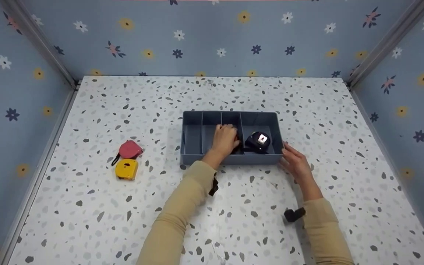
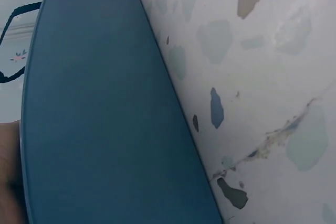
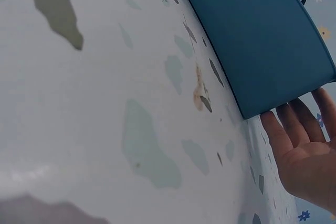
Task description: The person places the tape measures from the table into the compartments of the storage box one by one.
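Observation:
A grey-blue organizer box [image 1: 230,159] with several compartments sits mid-table. My left hand [image 1: 223,141] reaches down into its third compartment from the left, fingers curled round a dark object [image 1: 237,145] with a hint of orange; the hand hides most of it, and I cannot tell its kind. In the rightmost compartment lies a black tape measure [image 1: 258,142] with a bright label. My right hand [image 1: 296,161] touches the box's right end with nearly straight fingers; in the right wrist view, fingertips [image 3: 269,116] rest along that end wall.
Left of the box, a red tape measure [image 1: 130,149] with a black strap lies just behind a yellow tape measure [image 1: 126,168]. A black cord loop [image 2: 6,40] rises beside the box rim in the left wrist view. Flowered walls [image 1: 197,40] enclose the speckled table [image 1: 123,228].

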Demonstrator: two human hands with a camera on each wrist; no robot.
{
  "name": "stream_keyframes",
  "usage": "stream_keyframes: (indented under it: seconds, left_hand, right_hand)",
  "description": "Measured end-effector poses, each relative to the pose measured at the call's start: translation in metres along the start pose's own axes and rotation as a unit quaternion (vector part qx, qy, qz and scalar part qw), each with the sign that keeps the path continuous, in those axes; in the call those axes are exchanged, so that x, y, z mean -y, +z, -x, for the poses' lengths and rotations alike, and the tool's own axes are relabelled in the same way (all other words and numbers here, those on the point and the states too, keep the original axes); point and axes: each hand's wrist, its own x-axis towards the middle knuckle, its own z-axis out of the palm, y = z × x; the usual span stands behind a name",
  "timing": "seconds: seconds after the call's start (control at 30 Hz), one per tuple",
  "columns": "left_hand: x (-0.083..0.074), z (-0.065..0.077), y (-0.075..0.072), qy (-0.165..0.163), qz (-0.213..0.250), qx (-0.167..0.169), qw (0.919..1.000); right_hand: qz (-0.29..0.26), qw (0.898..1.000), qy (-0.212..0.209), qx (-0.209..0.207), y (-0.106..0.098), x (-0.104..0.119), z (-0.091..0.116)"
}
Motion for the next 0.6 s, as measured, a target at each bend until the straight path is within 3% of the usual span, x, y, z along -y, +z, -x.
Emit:
stream_keyframes:
  seconds: [0.3,0.6]
  left_hand:
    - [0.006,0.005,-0.011,0.021,0.084,-0.072,0.9936]
    - [0.012,0.013,-0.024,0.024,0.097,-0.073,0.9923]
  right_hand:
    - [0.004,1.0,0.001,0.0,0.0,0.0,-0.001]
    - [-0.033,0.999,-0.01,0.003,0.0,-0.002,-0.001]
